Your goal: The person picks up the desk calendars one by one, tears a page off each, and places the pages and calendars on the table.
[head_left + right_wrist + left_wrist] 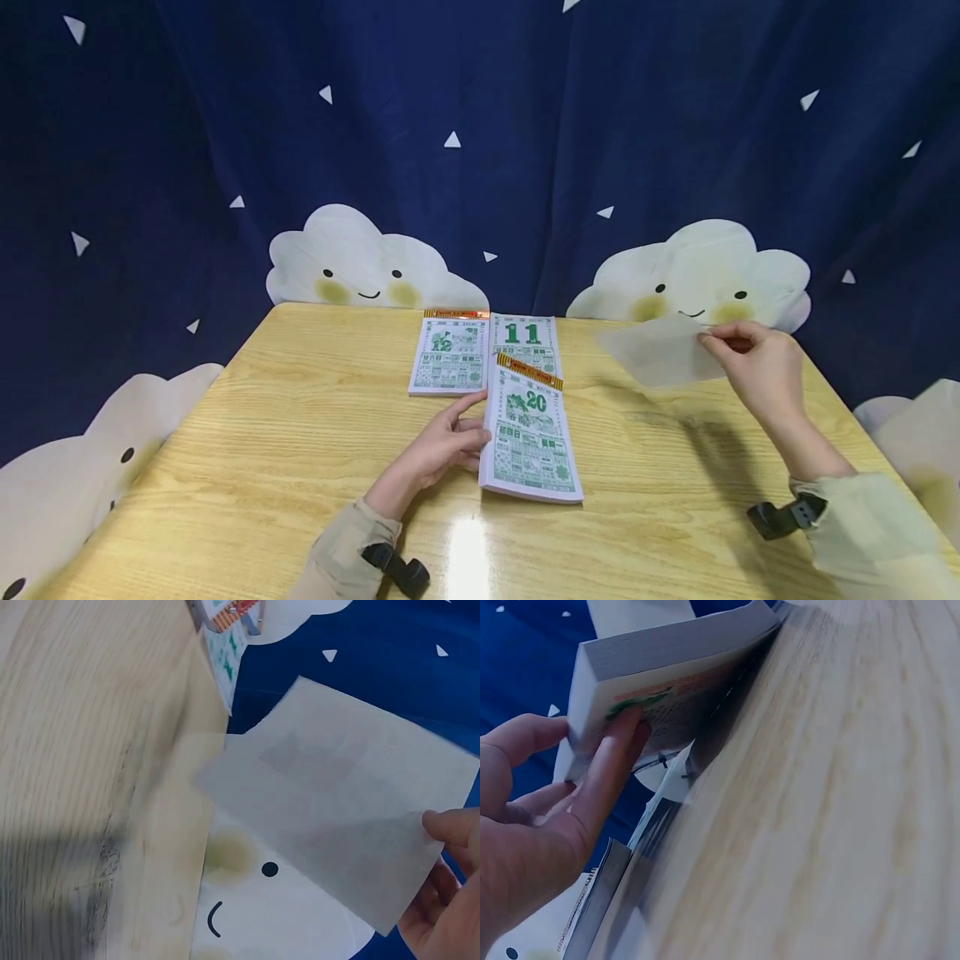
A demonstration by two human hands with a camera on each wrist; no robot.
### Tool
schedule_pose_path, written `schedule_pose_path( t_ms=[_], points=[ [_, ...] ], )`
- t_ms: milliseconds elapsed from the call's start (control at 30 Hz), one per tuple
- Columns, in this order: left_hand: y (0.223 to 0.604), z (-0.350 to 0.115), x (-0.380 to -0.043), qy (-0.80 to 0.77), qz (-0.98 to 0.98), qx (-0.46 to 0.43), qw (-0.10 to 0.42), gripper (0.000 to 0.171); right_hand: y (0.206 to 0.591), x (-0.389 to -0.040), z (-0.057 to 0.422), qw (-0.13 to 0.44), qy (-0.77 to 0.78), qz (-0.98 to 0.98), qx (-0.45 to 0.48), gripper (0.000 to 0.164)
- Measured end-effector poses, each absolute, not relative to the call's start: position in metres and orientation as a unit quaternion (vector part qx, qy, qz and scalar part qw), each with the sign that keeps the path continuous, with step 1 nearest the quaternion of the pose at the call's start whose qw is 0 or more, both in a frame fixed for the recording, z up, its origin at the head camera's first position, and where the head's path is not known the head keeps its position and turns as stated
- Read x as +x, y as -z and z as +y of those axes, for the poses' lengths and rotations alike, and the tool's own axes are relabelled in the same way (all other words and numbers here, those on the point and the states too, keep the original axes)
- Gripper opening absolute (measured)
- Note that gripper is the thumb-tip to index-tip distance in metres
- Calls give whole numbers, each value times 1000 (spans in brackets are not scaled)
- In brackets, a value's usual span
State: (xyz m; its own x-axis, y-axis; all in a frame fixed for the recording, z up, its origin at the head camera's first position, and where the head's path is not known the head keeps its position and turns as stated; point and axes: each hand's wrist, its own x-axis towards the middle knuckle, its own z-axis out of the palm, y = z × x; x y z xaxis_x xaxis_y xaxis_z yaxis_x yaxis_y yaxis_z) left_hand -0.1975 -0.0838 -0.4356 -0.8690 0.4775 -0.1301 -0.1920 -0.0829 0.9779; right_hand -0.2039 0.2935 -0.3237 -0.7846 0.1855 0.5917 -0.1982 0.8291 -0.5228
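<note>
A thick tear-off calendar (531, 433) showing 20 in green is gripped at its left edge by my left hand (450, 442). In the left wrist view the thumb and fingers are on either side of the pad (675, 652), which is tilted up off the table. My right hand (761, 371) pinches one thin sheet of paper (660, 350) by its edge, raised above the table's right side. The same sheet (337, 795) looks pale and nearly blank in the right wrist view.
A second calendar (450, 358) showing 12 lies at the table's back edge. Beside it is a loose sheet or page (525, 335) reading 11, partly covered by the held pad. Behind the wooden table (300, 433) hangs a dark blue curtain (510, 167) with clouds and triangles.
</note>
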Motion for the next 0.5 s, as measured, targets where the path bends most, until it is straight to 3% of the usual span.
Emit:
schedule_pose_path(
  t_ms=[233,500],
  points=[
    [436,-82,-196,-703,660,105,243,72,335,-200,285,386,-220,-890,101,4],
    [432,-79,-197,-660,710,99,226,73,348,-187,275,354,-139,-906,184,10]
  ],
)
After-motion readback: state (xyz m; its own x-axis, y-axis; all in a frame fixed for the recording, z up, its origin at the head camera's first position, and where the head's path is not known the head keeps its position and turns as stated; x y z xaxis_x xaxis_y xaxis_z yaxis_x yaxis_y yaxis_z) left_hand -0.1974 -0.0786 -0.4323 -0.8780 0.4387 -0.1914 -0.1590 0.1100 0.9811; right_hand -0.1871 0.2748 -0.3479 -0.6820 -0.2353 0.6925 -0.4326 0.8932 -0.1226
